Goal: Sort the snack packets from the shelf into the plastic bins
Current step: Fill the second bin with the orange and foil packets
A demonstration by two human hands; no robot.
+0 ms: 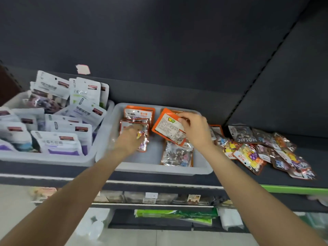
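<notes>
— Since the left bin [53, 155] is already crammed with white-and-purple packets [61, 141] standing on edge, is the middle bin [159, 170] the one being filled?

— It looks so. The left hand [130, 137] is low inside it, on a clear orange-trimmed packet [140, 137] at the stack on the bin's left side; motion blur hides the fingers, so I cannot tell whether it grips or merely presses.

— And the other hand?

— The right hand [192, 128] pinches an orange packet [168, 126] by its upper right corner, back label facing up, long axis tilted from upper left to lower right, over the bin's right side.

— How will it handle?

— Light, I'd judge, with crinkly, slick film and loose pieces inside; the stiffer sealed header is the safest hold.

— What's left?

— A loose heap of mixed packets [266, 150] on the shelf [284, 178], right of the bin.
</notes>
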